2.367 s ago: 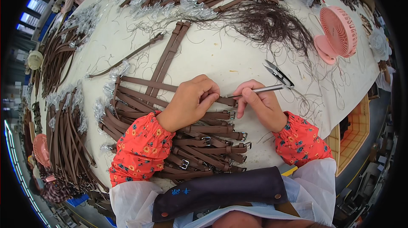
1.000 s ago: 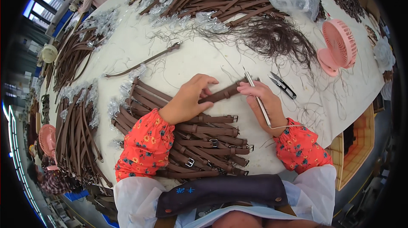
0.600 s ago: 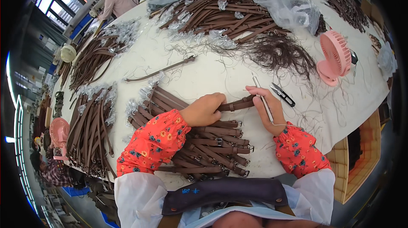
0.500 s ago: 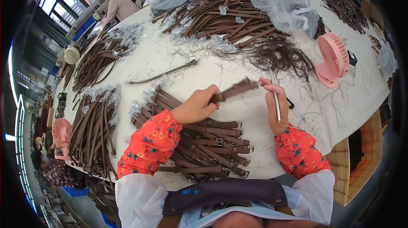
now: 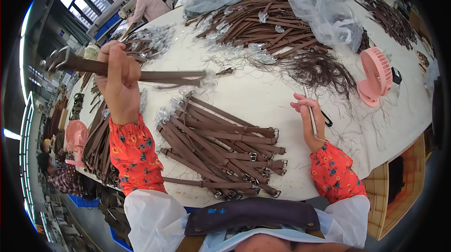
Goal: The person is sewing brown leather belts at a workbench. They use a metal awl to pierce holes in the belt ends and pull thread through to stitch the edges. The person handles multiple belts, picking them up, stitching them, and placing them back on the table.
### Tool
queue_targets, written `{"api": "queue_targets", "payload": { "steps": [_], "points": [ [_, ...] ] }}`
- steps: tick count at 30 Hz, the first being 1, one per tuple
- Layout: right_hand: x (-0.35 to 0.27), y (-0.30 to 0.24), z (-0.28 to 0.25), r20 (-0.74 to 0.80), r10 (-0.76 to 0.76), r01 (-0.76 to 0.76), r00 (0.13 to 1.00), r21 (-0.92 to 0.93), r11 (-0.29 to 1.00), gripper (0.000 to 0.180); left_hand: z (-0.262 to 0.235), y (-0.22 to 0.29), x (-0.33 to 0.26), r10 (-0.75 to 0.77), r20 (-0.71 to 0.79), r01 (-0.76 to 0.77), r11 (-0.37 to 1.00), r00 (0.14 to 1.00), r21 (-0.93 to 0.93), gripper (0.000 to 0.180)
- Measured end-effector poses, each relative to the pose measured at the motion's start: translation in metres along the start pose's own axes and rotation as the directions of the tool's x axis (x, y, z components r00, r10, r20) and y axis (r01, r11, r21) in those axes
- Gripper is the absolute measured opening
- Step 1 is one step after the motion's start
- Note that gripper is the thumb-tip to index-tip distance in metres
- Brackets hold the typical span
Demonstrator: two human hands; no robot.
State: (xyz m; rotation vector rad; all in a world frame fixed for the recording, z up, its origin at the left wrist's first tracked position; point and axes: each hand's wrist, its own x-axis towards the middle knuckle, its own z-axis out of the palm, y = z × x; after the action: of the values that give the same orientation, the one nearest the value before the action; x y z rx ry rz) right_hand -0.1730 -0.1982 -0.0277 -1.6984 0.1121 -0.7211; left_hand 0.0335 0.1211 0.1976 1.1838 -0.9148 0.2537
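Look at the left hand point(image 5: 117, 75), lifted high over the left part of the counter point(image 5: 263, 94), knuckles up, fingers curled tight: that grip is closed firmly around brown straps point(image 5: 171, 75). They're flat, narrow and smooth, like leather, running crosswise through the fist; the thick end juts out left, blurred, with metallic glints, and the thinner lengths reach right to a blurry, clear tip. The forearm stands almost upright in its red, flower-printed sleeve point(image 5: 134, 151), gathered at the wrist.

Across to the right hand point(image 5: 307, 126), lower, near the counter: a looser grip here, fingers half curled and fingertips pointing left, keeping a slim silver tool point(image 5: 312, 119) slanted against the hand. It's a smooth, round metal shaft, its narrow end upward. A black loop point(image 5: 329, 120) shows just beside that hand.

Between the two arms lies a fanned strap pile point(image 5: 225, 141), matte brown bands overlapping, square silver buckles to the right, crinkled clear plastic wrapping point(image 5: 164, 114) bunched at the upper left. Beyond, a wiry thread tangle point(image 5: 324, 71) sprawls dark and fine, with a pink ribbed fan point(image 5: 376, 73) standing to its right.
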Motion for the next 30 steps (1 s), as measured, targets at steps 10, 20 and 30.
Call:
{"api": "queue_targets", "payload": {
  "steps": [10, 20, 30],
  "points": [
    [0.000, -0.001, 0.002, 0.050, 0.004, -0.003, 0.999, -0.026, 1.000, 0.018, 0.001, -0.135, -0.008, -0.357, 0.465, -0.319, 0.397, 0.810, 0.861, 0.030],
    [0.003, -0.003, -0.003, 0.039, -0.005, 0.005, 0.999, -0.012, 1.000, 0.018, -0.005, -0.258, -0.079, -0.573, 0.340, -0.343, 0.108, 0.745, 0.933, 0.017],
    [0.000, -0.005, -0.003, 0.036, -0.032, 0.033, 0.999, -0.029, 0.999, 0.022, -0.049, -0.109, -0.005, 0.053, 0.186, -0.189, 0.467, 0.981, 0.864, 0.029]
  ]
}}
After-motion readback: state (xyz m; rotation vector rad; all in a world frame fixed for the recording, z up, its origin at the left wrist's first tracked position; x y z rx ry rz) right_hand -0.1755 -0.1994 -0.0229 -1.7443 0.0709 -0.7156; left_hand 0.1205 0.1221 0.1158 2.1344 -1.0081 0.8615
